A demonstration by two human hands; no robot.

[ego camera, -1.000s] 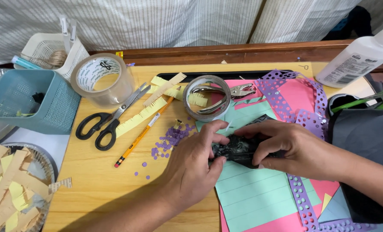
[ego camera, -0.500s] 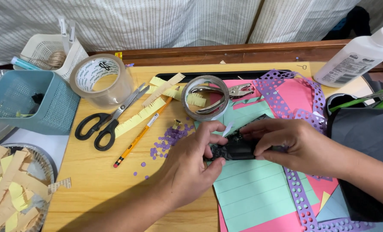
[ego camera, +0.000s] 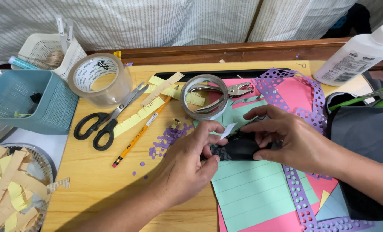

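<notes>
- Head view: both hands meet over a small black object (ego camera: 239, 146) at the middle of the wooden table (ego camera: 84, 189), right above the mint-green lined paper (ego camera: 260, 193).
- The left hand (ego camera: 187, 167) curls in from below, thumb and forefinger pinching a little white paper tab (ego camera: 227, 130) at the object's left end, the lower fingers tucked under its edge.
- The right hand (ego camera: 294, 139) lies across the object's right side, fingertips pressing down on it; a firm hold, not loose.
- What the black object is, I cannot tell; the hands hide much of it.
- Just above the hands: a small tape roll (ego camera: 204, 96) with a metal hole punch (ego camera: 234, 90) beside it on pink paper (ego camera: 292, 92).
- Left of the hands, purple paper dots (ego camera: 165, 139) lie scattered beside a yellow pencil (ego camera: 140, 132), with black-handled scissors (ego camera: 105, 120) further left.
- A big clear tape roll (ego camera: 99, 79), a teal basket (ego camera: 26, 101) and a white glue bottle (ego camera: 357, 53) stand further off.
</notes>
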